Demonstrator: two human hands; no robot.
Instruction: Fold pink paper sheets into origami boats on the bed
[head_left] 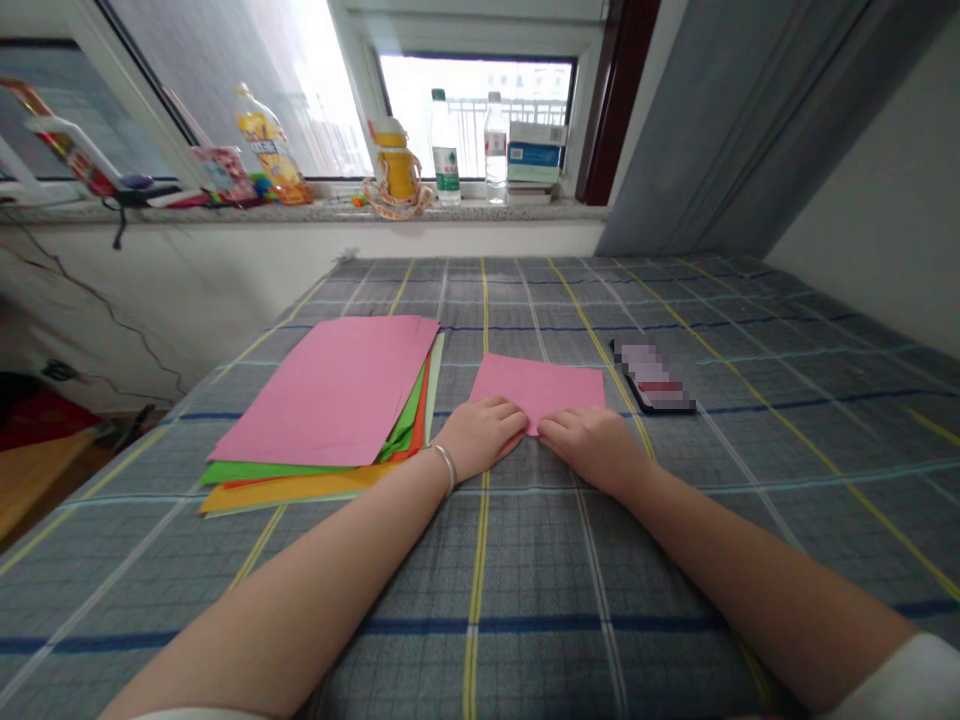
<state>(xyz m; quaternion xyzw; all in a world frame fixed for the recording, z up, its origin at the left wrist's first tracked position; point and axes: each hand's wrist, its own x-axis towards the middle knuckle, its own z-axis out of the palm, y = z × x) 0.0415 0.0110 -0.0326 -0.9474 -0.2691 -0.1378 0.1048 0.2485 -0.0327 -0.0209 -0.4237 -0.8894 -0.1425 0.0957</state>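
A small pink sheet of paper (538, 378), seemingly folded, lies on the checked cloth in front of me. My left hand (486, 433), with a bangle at the wrist, has its fingers pressed together on the paper's near left edge. At the near right edge, the bent fingers of my right hand (589, 440) pinch the same paper. The two hands almost meet at the middle of that edge; my fingertips partly cover it. To the left lies a stack of coloured paper (330, 390), pink on top, with green, orange and yellow sheets showing beneath.
A phone (654, 378) with a blurred screen lies right of the paper. The grey checked cloth (540, 560) covers the surface. On the windowsill (315, 212) stand an orange drink bottle (271, 150), a yellow flask (397, 165), two clear bottles and boxes (535, 155). A grey curtain hangs right.
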